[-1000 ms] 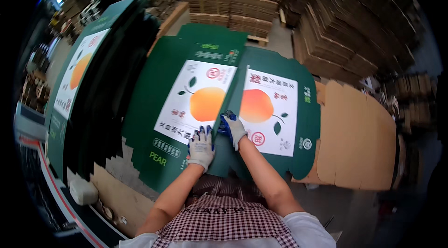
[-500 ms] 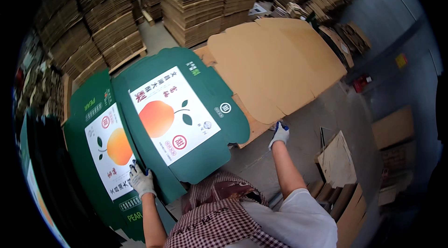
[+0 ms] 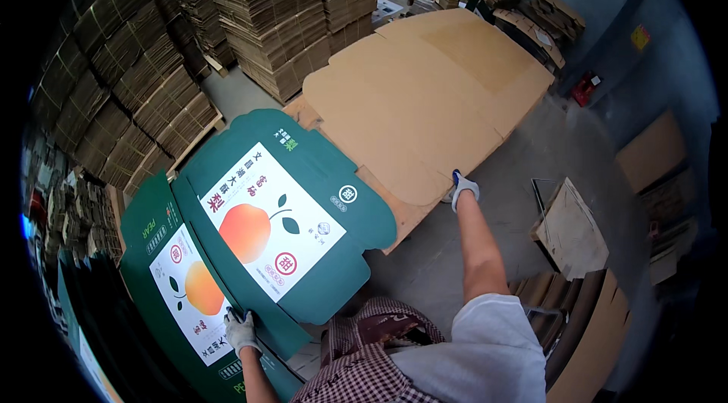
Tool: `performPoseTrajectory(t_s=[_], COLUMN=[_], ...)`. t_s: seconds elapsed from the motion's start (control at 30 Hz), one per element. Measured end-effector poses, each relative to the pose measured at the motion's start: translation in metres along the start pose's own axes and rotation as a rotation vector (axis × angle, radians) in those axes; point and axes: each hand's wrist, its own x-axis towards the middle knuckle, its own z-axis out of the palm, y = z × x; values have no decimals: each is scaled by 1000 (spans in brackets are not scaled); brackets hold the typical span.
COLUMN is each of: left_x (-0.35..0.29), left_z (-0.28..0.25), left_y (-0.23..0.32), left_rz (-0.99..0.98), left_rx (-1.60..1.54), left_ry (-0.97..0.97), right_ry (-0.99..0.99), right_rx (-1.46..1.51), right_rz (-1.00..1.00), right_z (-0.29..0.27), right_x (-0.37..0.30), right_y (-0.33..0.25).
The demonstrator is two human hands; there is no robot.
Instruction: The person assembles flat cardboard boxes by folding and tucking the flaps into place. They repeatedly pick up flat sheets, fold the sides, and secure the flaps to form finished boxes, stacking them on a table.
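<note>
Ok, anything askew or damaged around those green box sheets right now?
Nothing looks damaged. The two green printed sheets overlap slightly fanned rather than squared; the left hand rests on the lower one's edge. The right hand touches the plain brown cardboard stack, itself unevenly piled.

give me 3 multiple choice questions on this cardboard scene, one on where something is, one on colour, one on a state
1. Where is the right hand?
A. at the edge of the plain brown cardboard sheets
B. on the checked apron
C. on the stacked bundles

2. What colour is the border of the printed box blank around its white fruit panel?
A. red
B. dark green
C. yellow

3. What state is that box blank in?
A. folded into a box
B. flat, unfolded
C. rolled up

Answers: 1 A, the gloved hand reaches to the brown sheets' near edge. 2 B, green surrounds the panel. 3 B, it lies flat with flaps spread, the left hand on another green blank.
</note>
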Motion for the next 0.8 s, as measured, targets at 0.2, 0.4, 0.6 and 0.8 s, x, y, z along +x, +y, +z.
performPoseTrajectory(t_s=[0.2, 0.4, 0.6, 0.8], left_x=[-9, -10, -14, -14], left_z=[1, 5, 5, 9], left_y=[8, 6, 10, 12], left_rz=[31, 13, 66, 63], left_rx=[111, 161, 179, 207], left_ry=[-7, 0, 23, 31], right_ry=[-31, 92, 8, -18], right_rx=[8, -310, -851, -1019], right_rz=[40, -595, -951, -898], right_z=[3, -3, -25, -14], right_x=[9, -61, -143, -148], right_y=[9, 61, 26, 22])
